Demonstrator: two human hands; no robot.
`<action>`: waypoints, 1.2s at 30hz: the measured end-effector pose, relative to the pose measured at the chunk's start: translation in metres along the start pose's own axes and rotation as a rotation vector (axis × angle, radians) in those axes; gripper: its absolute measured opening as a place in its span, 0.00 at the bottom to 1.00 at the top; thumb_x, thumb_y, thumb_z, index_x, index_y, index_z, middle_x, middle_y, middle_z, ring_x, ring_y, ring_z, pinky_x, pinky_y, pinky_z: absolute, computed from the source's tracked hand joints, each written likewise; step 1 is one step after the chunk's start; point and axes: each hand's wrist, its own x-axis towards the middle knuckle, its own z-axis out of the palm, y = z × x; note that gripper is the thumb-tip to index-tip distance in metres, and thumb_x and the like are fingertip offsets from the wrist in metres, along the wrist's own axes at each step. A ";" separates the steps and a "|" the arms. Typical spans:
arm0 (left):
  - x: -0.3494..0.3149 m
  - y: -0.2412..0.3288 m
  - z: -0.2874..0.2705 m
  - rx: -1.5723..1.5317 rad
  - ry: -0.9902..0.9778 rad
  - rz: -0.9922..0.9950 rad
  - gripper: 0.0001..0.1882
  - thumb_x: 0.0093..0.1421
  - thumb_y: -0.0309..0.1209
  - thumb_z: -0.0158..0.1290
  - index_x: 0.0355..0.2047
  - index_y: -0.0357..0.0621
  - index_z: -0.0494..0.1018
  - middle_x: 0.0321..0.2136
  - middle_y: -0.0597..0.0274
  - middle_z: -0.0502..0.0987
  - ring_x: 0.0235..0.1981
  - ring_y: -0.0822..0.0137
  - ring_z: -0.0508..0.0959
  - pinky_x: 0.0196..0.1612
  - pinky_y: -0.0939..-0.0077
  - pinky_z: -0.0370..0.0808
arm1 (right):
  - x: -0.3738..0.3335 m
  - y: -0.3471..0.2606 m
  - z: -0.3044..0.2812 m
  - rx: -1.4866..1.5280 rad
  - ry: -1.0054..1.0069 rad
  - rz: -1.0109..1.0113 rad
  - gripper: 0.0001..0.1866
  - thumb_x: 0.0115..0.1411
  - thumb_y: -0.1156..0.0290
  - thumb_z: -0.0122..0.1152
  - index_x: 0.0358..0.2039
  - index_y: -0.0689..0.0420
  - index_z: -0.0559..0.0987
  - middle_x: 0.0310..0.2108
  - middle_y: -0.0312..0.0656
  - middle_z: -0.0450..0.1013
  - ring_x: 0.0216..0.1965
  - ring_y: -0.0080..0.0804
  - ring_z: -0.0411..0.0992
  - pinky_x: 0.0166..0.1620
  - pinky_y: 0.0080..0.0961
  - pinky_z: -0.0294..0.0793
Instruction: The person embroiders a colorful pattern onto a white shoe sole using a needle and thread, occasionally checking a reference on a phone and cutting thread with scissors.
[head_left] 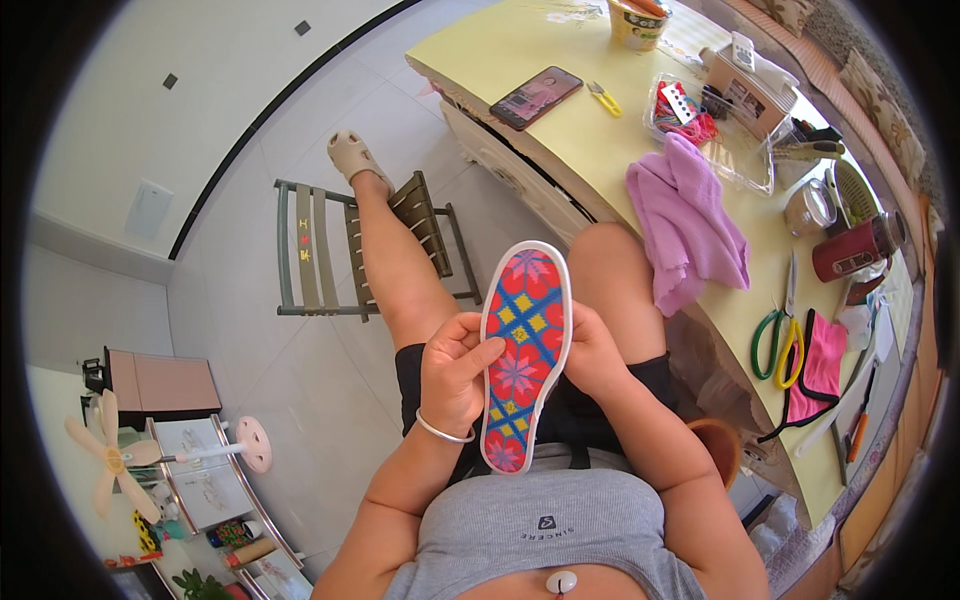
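An embroidered insole (pixel 519 325) is held upright over my lap, its patterned face toward me. Red and pink flowers, blue lattice lines and yellow diamonds cover it, and a white edge runs all round. My left hand (pixel 458 365), with a bangle at the wrist, grips the left edge, thumb lying on the pattern and the other fingers partly behind. From the right edge my right hand (pixel 594 352) holds the insole too; most of its fingers are hidden behind it.
On the pale yellow table (pixel 560 125) lie a phone (pixel 536 97), yellow snips (pixel 604 98), a purple cloth (pixel 688 220), scissors (pixel 780 340) and a pink-black piece (pixel 820 360). A clear tray (pixel 740 165) holds coloured thread. My leg rests on a folding stool (pixel 325 250).
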 end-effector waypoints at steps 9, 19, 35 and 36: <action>-0.003 0.003 0.006 0.221 0.118 0.122 0.08 0.58 0.18 0.56 0.37 0.32 0.70 0.31 0.54 0.80 0.30 0.73 0.80 0.37 0.80 0.79 | 0.009 0.009 -0.004 -0.193 0.410 -0.348 0.09 0.59 0.79 0.61 0.42 0.62 0.78 0.35 0.37 0.76 0.35 0.19 0.72 0.37 0.19 0.73; -0.004 -0.004 0.006 0.495 0.117 0.282 0.07 0.59 0.20 0.58 0.34 0.35 0.70 0.28 0.60 0.80 0.27 0.79 0.77 0.31 0.87 0.74 | 0.005 -0.012 0.018 -1.070 0.115 -0.958 0.07 0.50 0.81 0.63 0.31 0.58 0.78 0.29 0.39 0.74 0.25 0.35 0.71 0.27 0.24 0.72; -0.003 -0.001 0.000 0.580 0.192 0.353 0.08 0.57 0.21 0.60 0.32 0.36 0.69 0.25 0.62 0.79 0.24 0.79 0.76 0.28 0.87 0.72 | -0.015 -0.021 0.028 -0.776 0.230 -0.549 0.03 0.58 0.80 0.60 0.33 0.61 0.75 0.26 0.43 0.73 0.20 0.30 0.70 0.24 0.22 0.69; -0.003 0.000 0.002 0.567 0.190 0.349 0.08 0.57 0.21 0.60 0.32 0.36 0.69 0.25 0.61 0.79 0.25 0.79 0.76 0.29 0.87 0.72 | -0.012 -0.018 0.028 -0.864 0.217 -0.565 0.04 0.57 0.80 0.61 0.33 0.61 0.76 0.26 0.44 0.73 0.20 0.34 0.71 0.24 0.24 0.70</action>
